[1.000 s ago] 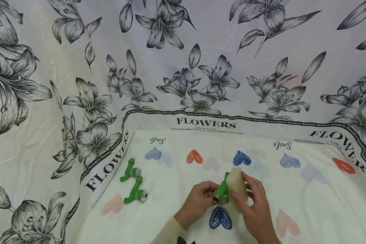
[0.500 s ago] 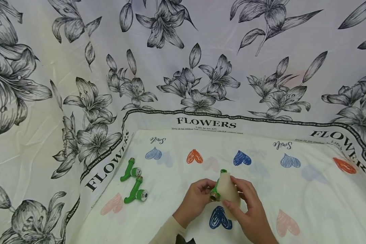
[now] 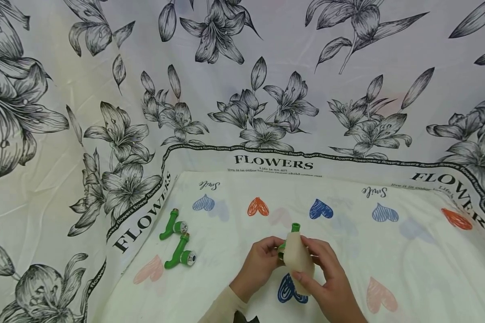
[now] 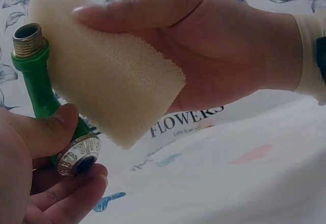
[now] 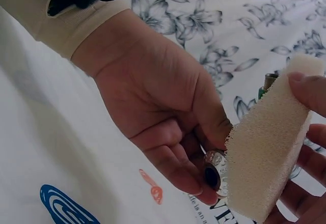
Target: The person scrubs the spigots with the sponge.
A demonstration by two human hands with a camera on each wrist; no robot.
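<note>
My left hand [image 3: 260, 264] pinches a green faucet [image 4: 38, 84] by its silver-handled end, thumb on the green body. Its threaded brass inlet [image 4: 28, 40] points up and away from the fingers. My right hand [image 3: 327, 273] grips a cream sponge block [image 3: 297, 255], thumb on one face and fingers behind. The sponge lies against the side of the faucet and hides much of it in the head view, where only a green end shows above the sponge. In the right wrist view the sponge [image 5: 275, 142] covers nearly all of the green body.
Two more green faucets [image 3: 170, 226] [image 3: 180, 253] lie side by side on the left of the white heart-printed cloth [image 3: 234, 224]. A flower-printed curtain [image 3: 266, 112] stands behind and along the left side.
The right hand with the sponge has moved left across the faucet and now covers more of it. The faucet has turned a little in the left hand. The two lying faucets stay put.
</note>
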